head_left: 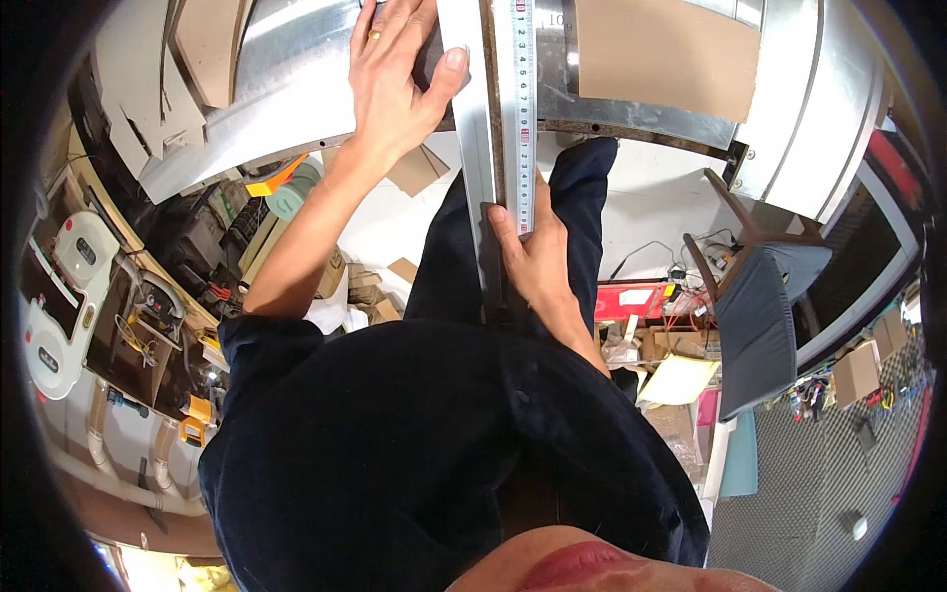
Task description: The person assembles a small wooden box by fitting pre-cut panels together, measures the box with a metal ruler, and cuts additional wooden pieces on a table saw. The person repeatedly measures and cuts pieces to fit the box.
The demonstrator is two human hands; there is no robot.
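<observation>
A long silver metal rail [473,128] runs over the metal worktable and out past its front edge toward my body. Alongside its right side lies a white strip with a printed measuring scale [519,89], like a ruler. My left hand [395,84] lies on the table left of the rail, fingers stretched out and thumb spread close to the rail's edge. A ring sits on one of its fingers, and the fingertips reach the upper rim of the picture. My right hand [538,252] is wrapped round the overhanging end of the scale strip, thumb on top and fingers hidden beneath.
The metal worktable [296,59] carries a brown cardboard sheet [666,59] on the right and cut board pieces [148,79] on the left. A dark chair [764,316] stands at the right. Boxes and scraps lie below; a white-and-red machine [74,296] is at the left.
</observation>
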